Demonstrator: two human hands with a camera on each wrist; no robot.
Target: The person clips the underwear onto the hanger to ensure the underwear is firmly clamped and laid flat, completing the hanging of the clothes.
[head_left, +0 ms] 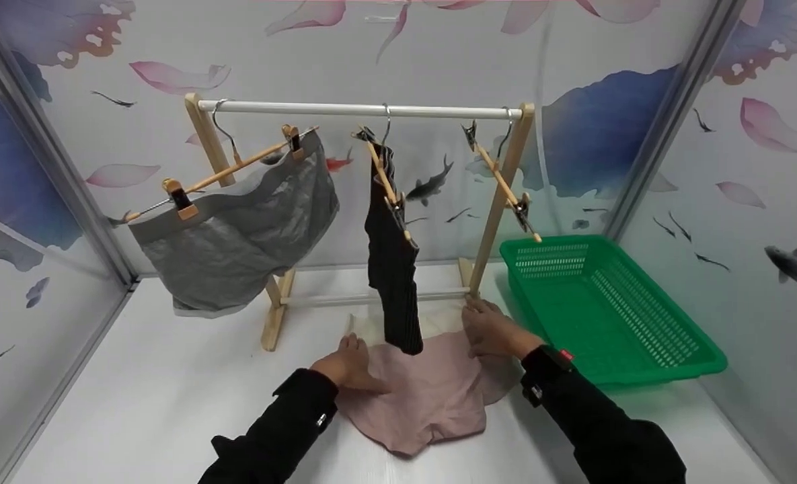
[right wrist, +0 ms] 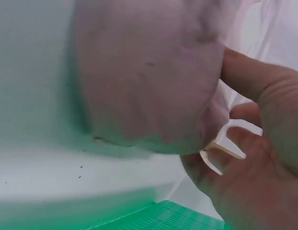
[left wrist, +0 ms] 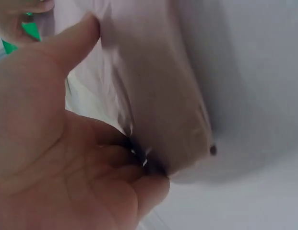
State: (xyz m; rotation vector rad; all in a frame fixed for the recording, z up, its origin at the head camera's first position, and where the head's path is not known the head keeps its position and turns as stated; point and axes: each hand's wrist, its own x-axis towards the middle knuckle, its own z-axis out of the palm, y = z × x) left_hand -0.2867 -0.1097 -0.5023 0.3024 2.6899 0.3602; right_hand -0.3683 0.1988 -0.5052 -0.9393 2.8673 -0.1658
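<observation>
Pink shorts [head_left: 432, 383] with a cream waistband [head_left: 438, 319] lie spread on the white table, a little rumpled at the lower edge. My left hand [head_left: 351, 370] is at their left side, its thumb stretched over the pink cloth. In the left wrist view its fingers [left wrist: 125, 167] curl at the cloth's edge. By the right end of the waistband, my right hand [head_left: 496, 329] holds the edge, thumb [right wrist: 254, 74] against the cloth and fingers partly hidden behind it. Black ribbed socks [head_left: 395, 275] hang in front of the waistband and cover part of it.
Behind the shorts stands a wooden rack with a white rail [head_left: 304, 107]. Grey underpants [head_left: 243, 222] hang clipped to the left hanger. The right clip hanger [head_left: 496, 171] bears nothing. A green basket [head_left: 707, 356] stands on the right, close to my right forearm.
</observation>
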